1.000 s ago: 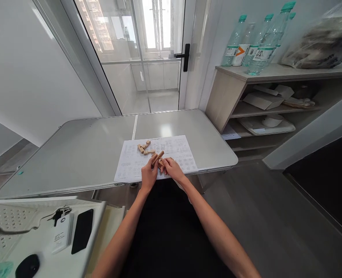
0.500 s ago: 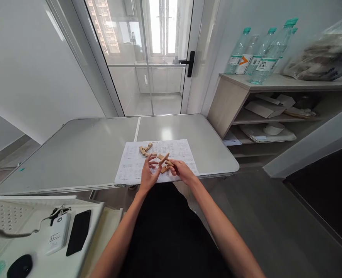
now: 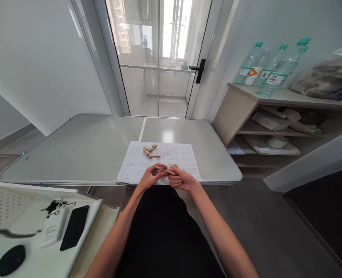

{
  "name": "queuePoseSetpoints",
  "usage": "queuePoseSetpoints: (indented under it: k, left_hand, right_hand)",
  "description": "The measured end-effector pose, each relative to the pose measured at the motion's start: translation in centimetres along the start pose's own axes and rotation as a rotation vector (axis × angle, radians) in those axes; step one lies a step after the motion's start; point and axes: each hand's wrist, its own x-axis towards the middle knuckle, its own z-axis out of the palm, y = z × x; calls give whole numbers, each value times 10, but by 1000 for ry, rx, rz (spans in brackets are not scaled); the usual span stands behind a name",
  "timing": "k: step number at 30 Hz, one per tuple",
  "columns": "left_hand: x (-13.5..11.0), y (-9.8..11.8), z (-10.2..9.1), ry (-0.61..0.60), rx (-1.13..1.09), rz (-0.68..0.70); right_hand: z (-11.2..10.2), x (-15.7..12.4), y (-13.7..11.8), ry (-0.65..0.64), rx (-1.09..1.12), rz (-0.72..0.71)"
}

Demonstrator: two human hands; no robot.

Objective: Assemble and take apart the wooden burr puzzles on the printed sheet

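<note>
Both hands meet over the near edge of a printed paper sheet (image 3: 184, 153). My left hand (image 3: 149, 178) is closed, thumb and fingers pinching a small notched wooden piece (image 3: 158, 167). A slim wooden stick (image 3: 170, 172) is gripped in my right hand (image 3: 185, 180), its end touching or very close to the left hand's piece. The fingers partly cover both pieces. Just behind the right hand lies another wooden piece (image 3: 173, 166). Farther back on the sheet, a notched wooden block (image 3: 154, 156) lies in front of a small cluster of wooden blocks (image 3: 146, 151).
The sheet lies on a grey folding table (image 3: 81, 150) by a glass door (image 3: 171, 85). At right stands a shelf unit (image 3: 240, 106) with several plastic bottles (image 3: 272, 77). At lower left, a white tray (image 3: 34, 208) holds a phone (image 3: 75, 227), power bank (image 3: 53, 229) and mouse (image 3: 11, 260).
The hands have drawn closer together and lower, bringing their wooden pieces together. The left fingers, spread before, are now curled in. The camera view has tilted and shifted slightly.
</note>
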Motion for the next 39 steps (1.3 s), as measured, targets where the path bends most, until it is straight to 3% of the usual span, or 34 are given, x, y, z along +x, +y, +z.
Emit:
queuePoseSetpoints:
  k: [5,12,14,22,30,35,39]
  left_hand:
    - [4,-17,2,208,-66,-45]
    - [9,-27,4,373,-217,-100]
    - [8,-26,5,379,-235,-113]
    - [5,-26,6,306,-232,-169]
    - [2,-27,5,250,-182,-174]
    - [2,-26,5,225,-134,-163]
    - [0,-22,6,227,-83,-154]
  right_hand:
    - [16,14,7,79,-195,-33]
    - [0,15,7,549,-690,-260]
    - [-8,10,4,616,-844,-319]
    - [-31,7,3,456,-1224,-380]
    - [-43,12,15,522,-1146,-334]
    - [-35,9,13,584,-859,-341]
    - [-21,9,3,522,-553,-338]
